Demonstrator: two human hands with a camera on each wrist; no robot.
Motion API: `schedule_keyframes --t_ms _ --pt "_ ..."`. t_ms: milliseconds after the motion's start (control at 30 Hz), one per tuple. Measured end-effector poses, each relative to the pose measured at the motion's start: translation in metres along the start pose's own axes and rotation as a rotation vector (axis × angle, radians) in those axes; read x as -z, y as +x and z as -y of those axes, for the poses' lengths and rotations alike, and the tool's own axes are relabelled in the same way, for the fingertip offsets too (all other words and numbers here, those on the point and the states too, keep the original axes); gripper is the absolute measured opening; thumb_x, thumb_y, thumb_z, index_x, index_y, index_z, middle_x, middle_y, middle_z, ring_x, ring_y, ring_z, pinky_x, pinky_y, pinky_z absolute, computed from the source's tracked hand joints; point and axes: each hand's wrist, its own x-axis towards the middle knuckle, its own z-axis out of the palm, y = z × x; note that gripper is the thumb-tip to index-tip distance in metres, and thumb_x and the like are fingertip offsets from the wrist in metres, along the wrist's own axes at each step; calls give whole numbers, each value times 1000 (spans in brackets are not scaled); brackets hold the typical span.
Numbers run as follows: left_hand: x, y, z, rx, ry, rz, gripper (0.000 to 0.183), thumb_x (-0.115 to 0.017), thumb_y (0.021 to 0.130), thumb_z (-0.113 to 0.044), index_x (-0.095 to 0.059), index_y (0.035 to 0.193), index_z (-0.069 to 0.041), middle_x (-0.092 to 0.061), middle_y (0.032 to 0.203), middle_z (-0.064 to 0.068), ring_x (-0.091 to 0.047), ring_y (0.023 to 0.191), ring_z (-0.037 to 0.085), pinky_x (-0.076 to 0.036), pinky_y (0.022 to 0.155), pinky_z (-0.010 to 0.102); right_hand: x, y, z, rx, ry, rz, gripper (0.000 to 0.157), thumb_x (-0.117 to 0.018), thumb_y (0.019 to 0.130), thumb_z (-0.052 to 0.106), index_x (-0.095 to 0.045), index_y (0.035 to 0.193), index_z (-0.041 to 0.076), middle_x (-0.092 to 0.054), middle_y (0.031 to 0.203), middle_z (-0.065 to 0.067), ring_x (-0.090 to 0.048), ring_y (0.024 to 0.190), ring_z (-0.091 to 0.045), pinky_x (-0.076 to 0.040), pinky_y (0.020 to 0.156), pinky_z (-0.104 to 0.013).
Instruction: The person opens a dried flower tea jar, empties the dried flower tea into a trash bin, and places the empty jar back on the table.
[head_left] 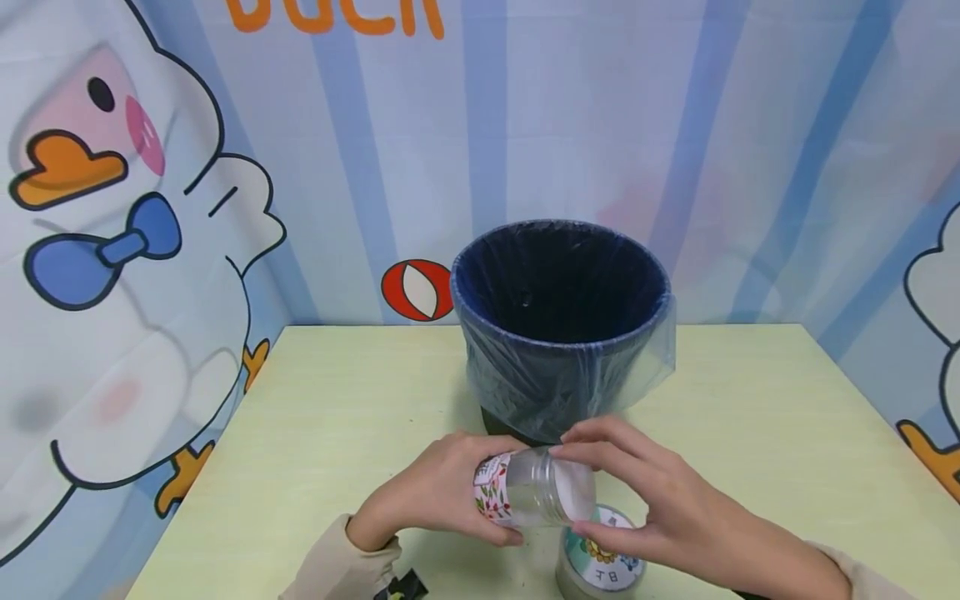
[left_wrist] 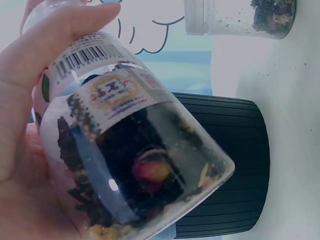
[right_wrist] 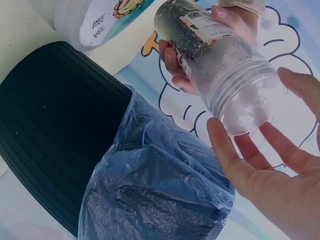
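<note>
My left hand [head_left: 438,492] grips a clear plastic jar [head_left: 531,483] round its flower-printed label, holding it tipped on its side above the table. Dark dried tea and a reddish rosebud [left_wrist: 151,170] show inside it in the left wrist view. At the jar's mouth, which faces right, the thumb and fingertips of my right hand [head_left: 667,500] pinch the edge of its whitish, translucent lid [right_wrist: 250,107]. Beneath that hand a second jar [head_left: 603,550] stands upright, its round lid printed with a sunflower and handwriting. Dark dried bits lie in its bottom [left_wrist: 272,17].
Just beyond my hands, a black ribbed bin [right_wrist: 55,120] stands on the pale yellow table [head_left: 360,392]. A thin blue plastic bag [head_left: 540,375] lines it and folds over its rim. Behind hangs a striped blue cloth [head_left: 585,108] printed with cartoon ducks.
</note>
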Motion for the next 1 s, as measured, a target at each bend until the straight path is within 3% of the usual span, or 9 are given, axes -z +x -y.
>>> schedule_keyframes --t_ms 367,500,767,867,1000 --pt "-2 -1 -1 6 36 -23 65 -92 66 -36 -65 124 -22 -66 101 -14 -59 84 3 -52 71 22 3 -4 -5 29 10 63 55 -79 87 22 -56 136 21 -48 139 -3 -48 120 -16 -52 89 -24" --pt "-2 -2 -2 13 43 -41 65 -92 66 -36 -65 124 -22 -66 101 -13 -59 84 3 -52 71 22 3 -3 -6 88 -2 55 48 -71 93 30 -54 137 18 -47 139 -6 -48 120 -18 -50 91 -22" --pt "-3 -2 -2 31 27 -25 65 -92 67 -37 -65 124 -22 -66 102 -13 -60 85 4 -52 72 22 3 -5 -8 106 -11 91 44 -57 99 39 -53 137 19 -44 142 -7 -45 124 -20 -49 93 -23" --pt "-5 -2 -2 26 27 -32 65 -92 66 -37 -65 123 -22 -66 101 -14 -60 84 3 -52 71 22 3 -7 -6 76 -13 113 48 -63 96 38 -51 140 21 -40 147 -7 -42 128 -21 -50 94 -26" --pt "-7 -2 -1 19 28 -46 66 -93 65 -37 -65 123 -23 -65 100 -14 -60 83 3 -52 69 21 4 -8 -3 15 -52 95 69 -79 87 34 -44 145 20 -36 149 -5 -41 129 -18 -53 92 -32"
